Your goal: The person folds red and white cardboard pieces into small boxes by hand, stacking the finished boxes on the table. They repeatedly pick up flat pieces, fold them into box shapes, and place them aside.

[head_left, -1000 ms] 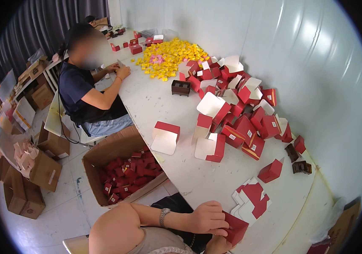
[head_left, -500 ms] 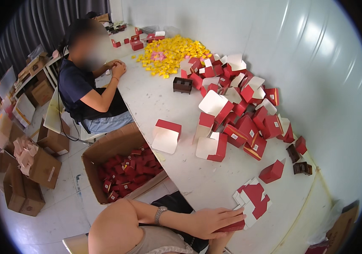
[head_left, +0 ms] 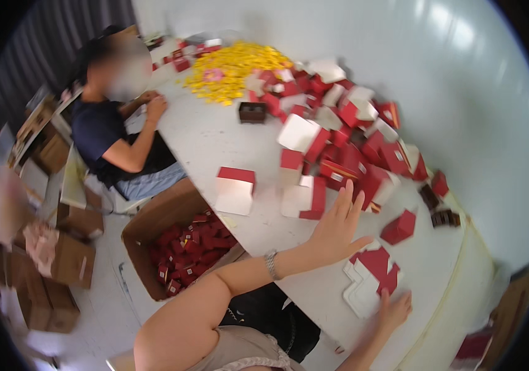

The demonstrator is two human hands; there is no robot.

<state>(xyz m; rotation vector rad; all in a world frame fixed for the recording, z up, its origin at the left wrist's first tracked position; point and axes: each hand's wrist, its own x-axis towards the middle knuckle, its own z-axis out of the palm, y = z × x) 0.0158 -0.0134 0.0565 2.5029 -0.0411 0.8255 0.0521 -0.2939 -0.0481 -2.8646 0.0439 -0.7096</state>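
My left hand (head_left: 331, 238) is stretched out over the table with its fingers spread and nothing in them. Its fingertips overlap the near edge of a heap of red boxes (head_left: 342, 170), many with white flaps standing open; I cannot tell whether they touch. My right hand (head_left: 393, 314), fingers apart, is beside a small stack of flat red-and-white carton blanks (head_left: 363, 290). A closed-looking red box (head_left: 399, 227) sits between that stack and the heap. Left of the heap, an open box (head_left: 235, 191) lies with its white flap toward me.
A brown carton (head_left: 137, 247) full of red boxes stands left of the table. Small yellow packets (head_left: 233, 68) are piled at the far end. Dark brown small pieces (head_left: 252, 112) stand near them and by the wall. A co-worker (head_left: 100, 117) sits at the table's left edge.
My left hand has lifted off a red box by the blanks and moved up toward the heap, opening. My right hand, mostly hidden before, now shows beside the blanks. The view has shifted slightly.
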